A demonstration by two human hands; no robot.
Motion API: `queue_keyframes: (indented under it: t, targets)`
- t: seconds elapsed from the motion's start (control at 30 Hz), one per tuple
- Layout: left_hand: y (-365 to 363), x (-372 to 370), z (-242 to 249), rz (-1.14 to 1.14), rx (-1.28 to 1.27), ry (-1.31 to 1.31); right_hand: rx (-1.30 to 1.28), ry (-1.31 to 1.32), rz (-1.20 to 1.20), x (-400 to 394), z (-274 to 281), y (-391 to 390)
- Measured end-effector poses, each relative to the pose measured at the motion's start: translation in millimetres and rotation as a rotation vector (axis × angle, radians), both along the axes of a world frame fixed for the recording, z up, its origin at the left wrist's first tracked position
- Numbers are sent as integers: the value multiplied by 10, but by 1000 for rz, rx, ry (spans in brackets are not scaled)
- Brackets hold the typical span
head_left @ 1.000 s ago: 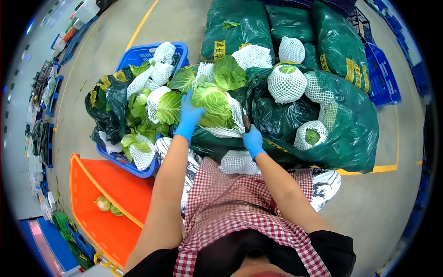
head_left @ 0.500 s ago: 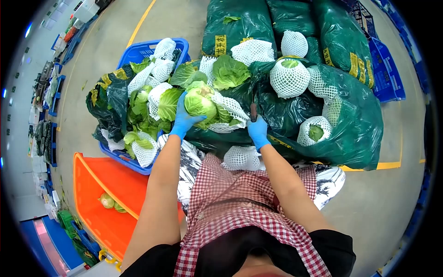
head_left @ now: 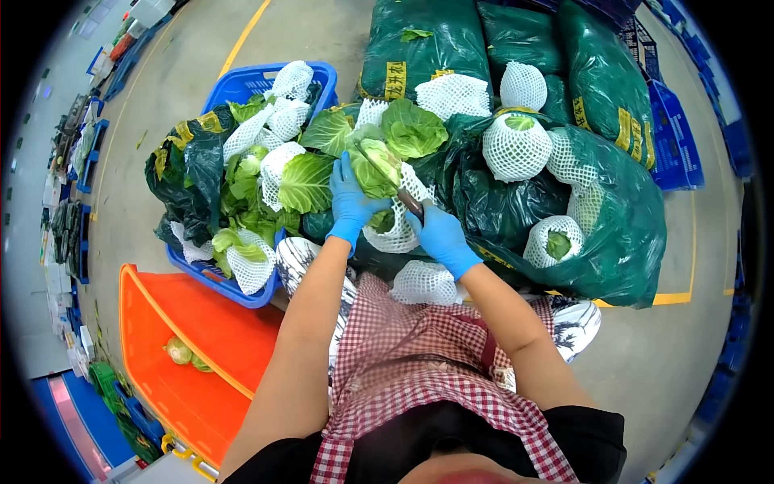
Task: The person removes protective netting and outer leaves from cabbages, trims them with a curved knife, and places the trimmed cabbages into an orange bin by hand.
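Observation:
My left hand (head_left: 352,198), in a blue glove, grips the near left side of a pale green cabbage (head_left: 376,171). A knife (head_left: 413,205) with a brown handle is held in my gloved right hand (head_left: 443,237). Its blade lies across the cabbage, slanting up and to the left. Under and beside the cabbage is a white foam net (head_left: 397,231), partly hidden by it. Loose outer leaves (head_left: 412,129) lie just beyond, on the green plastic bag (head_left: 504,230).
At left stands a blue crate (head_left: 262,297) full of leaves and foam nets. An orange bin (head_left: 193,302) nearer me holds cabbages. Net-wrapped cabbages (head_left: 517,149) rest on the bag at right. More filled green bags (head_left: 423,48) stand behind, beside a blue basket (head_left: 676,141).
My right hand has brought the knife left and up onto the cabbage. My left hand has shifted slightly right, and the cabbage is now turned differently.

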State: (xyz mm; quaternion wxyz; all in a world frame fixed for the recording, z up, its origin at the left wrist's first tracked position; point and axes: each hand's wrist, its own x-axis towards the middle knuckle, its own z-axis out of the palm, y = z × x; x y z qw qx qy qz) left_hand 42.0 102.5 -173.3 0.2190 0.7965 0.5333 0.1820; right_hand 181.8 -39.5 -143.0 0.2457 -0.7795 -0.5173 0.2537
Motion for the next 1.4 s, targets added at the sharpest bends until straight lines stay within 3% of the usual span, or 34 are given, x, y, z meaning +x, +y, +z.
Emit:
queue_keyframes:
  t: [0.17,0.47,0.7,0.83,0.87,1.03,1.17,1.27,1.3,1.33,1.4]
  targets:
    - [-6,44,97,-9,-72,52,9,-141,6,21,-42,-19]
    - [-40,201,225,28,-120,201,-51,-164,-59,155,-378,282]
    - [73,177,275,-67,-130,167,-228,-6,30,375,-311,-125]
    - [16,245,221,-27,-119,193,-167,21,-49,347,-633,347]
    - [30,259,246,-25,-121,189,-144,-20,-38,368,-480,382]
    - [107,129,190,-138,-103,194,-203,70,-31,347,-693,-270]
    - [-17,215,318,-85,-159,192,-213,57,-68,297,-815,339]
    - [149,-189,12,-198,-95,-109,-190,58,-82,346,-829,-197]
    - [162,-357,-212,-245,92,-176,-205,104,-84,377,-970,-348]
    - [182,-548,-490,-209,-13,-411,-206,256,-135,407,-1020,-408]
    - [83,-783,-422,-166,-276,-681,-193,581,-241,414,-1127,-387]
